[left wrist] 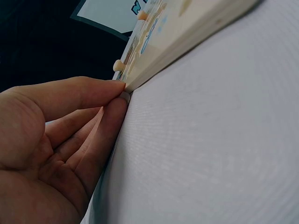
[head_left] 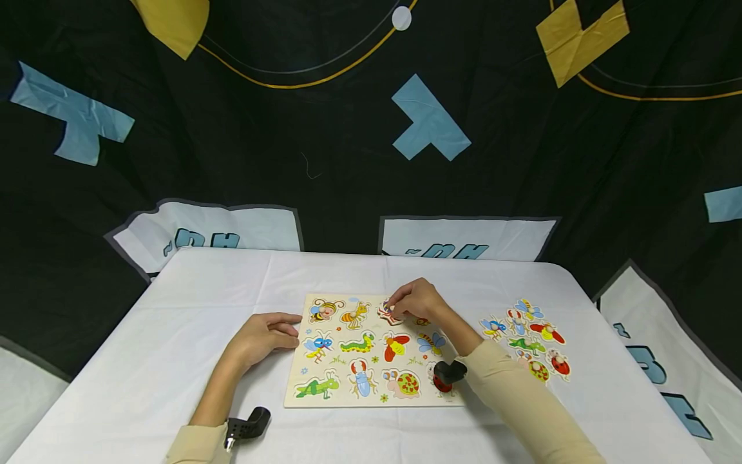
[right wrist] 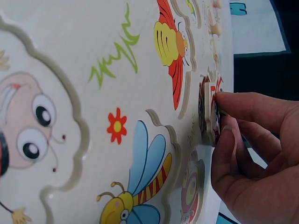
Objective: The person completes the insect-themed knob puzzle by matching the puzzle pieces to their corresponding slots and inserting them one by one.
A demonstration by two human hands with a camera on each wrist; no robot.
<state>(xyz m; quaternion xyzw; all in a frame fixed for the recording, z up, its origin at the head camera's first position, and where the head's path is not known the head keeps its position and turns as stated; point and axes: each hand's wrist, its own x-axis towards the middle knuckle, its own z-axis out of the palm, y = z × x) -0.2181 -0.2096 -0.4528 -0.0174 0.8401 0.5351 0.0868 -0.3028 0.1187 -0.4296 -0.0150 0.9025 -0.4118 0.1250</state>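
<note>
A wooden insect puzzle board [head_left: 342,401] lies flat on the table, printed with insects in recessed outlines. My left hand [head_left: 268,338] grips its left edge; in the left wrist view the thumb and a fingertip meet at the board's corner. My right hand [head_left: 418,301] pinches a red-and-white patterned puzzle piece [right wrist: 210,112] between thumb and fingers. That piece stands tilted at the top row's third outline, and the fingers partly cover it. Small round knobs [left wrist: 119,65] rise from the board's far left part in the left wrist view.
Right of the board lies a loose group of insect pieces, among them a green grasshopper [head_left: 526,345] and a ladybug [head_left: 559,364]. A white cloth [head_left: 191,309] covers the table. Behind it hangs a black curtain [head_left: 324,161] with blue and yellow shapes.
</note>
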